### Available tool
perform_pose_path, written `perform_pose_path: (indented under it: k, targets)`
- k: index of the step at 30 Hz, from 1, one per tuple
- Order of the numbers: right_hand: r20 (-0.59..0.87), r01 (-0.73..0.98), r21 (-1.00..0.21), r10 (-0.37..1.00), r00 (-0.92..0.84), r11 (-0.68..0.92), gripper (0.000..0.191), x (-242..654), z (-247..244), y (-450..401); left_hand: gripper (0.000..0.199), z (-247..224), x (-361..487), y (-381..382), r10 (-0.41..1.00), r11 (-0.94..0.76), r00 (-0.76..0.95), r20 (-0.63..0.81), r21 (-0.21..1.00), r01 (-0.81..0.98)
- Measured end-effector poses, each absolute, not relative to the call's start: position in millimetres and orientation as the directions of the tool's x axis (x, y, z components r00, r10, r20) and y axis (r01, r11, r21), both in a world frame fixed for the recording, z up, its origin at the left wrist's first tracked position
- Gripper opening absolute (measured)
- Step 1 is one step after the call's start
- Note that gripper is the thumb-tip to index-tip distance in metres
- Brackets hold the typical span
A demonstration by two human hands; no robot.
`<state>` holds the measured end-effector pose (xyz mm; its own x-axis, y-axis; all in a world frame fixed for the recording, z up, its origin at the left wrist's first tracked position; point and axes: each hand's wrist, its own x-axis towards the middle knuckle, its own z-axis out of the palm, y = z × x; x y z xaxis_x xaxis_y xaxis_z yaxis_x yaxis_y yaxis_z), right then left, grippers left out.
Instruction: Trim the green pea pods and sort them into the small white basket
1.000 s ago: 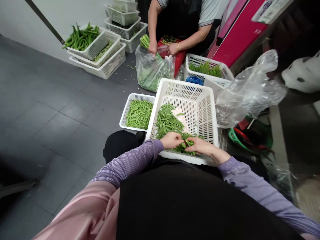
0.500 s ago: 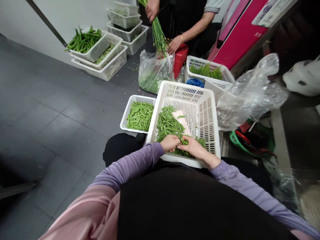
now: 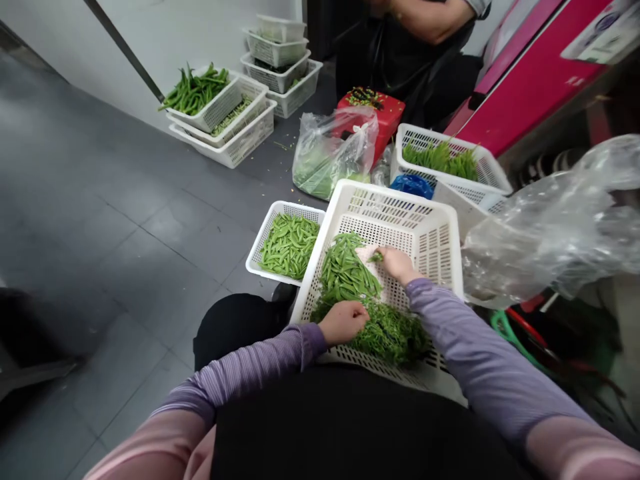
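A white plastic basket (image 3: 345, 193) stands in front of my body. Inside it, a heap of green pea pods (image 3: 347, 270) lies at the left, with a pile of thin green trimmings (image 3: 395, 333) nearer me. My left hand (image 3: 345, 322) is closed over the edge of that pile; whatever its curled fingers hold is hidden. Past the pods, my right hand (image 3: 396, 264) pinches a small bunch of pea pods (image 3: 376, 256) above a pale pink patch on the basket floor. Beside the basket, to the left, a smaller white basket (image 3: 254, 261) holds more flat pods.
A tied clear bag of greens (image 3: 320, 160) and a red stool (image 3: 387, 120) with scraps on it stand ahead. A co-worker's arm (image 3: 433, 19) shows behind them. Stacked baskets (image 3: 240, 150) line the wall. Clear plastic bags (image 3: 545, 227) crowd the right side.
My hands have parted: the right has moved forward with the pods, the left stays near me. The co-worker's hands and the long green stalks have lifted away from the clear bag.
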<state>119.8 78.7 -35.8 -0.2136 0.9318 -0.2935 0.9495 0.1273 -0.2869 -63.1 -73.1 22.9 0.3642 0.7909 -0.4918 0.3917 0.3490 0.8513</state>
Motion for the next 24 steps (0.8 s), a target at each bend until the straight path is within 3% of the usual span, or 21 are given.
perform_pose_path:
  k: [6,9,13,20,22,24]
  targets:
    - [-0.262,0.946,-0.18,0.913,-0.312,0.272,0.022,117.5,-49.2,63.2,0.015,26.9,-58.6,-64.3,0.696,0.563,0.363,-0.619,0.785,0.258]
    - [-0.172,0.918,-0.234,0.915,-0.364,0.321,0.019,123.4,-28.8,28.7,0.013,29.8,-57.3,-62.0,0.708,0.608,0.313,-0.632,0.772,0.184]
    - [-0.086,0.845,-0.328,0.877,-0.472,0.423,0.015,120.2,7.9,-27.9,0.017,32.4,-56.7,-64.6,0.726,0.584,0.35,-0.592,0.799,0.141]
    - [-0.061,0.868,-0.285,0.896,-0.44,0.407,0.014,110.3,47.0,-76.1,0.015,42.1,-59.1,-76.6,0.694,0.459,0.524,-0.493,0.864,0.205]
    - [-0.052,0.843,-0.362,0.894,-0.445,0.398,0.014,109.0,52.1,-81.5,0.015,43.8,-60.2,-78.8,0.685,0.435,0.542,-0.487,0.87,0.232]
    - [-0.04,0.775,-0.536,0.907,-0.419,0.335,0.009,107.1,55.4,-86.9,0.017,42.4,-61.5,-80.4,0.687,0.406,0.542,-0.484,0.874,0.266]
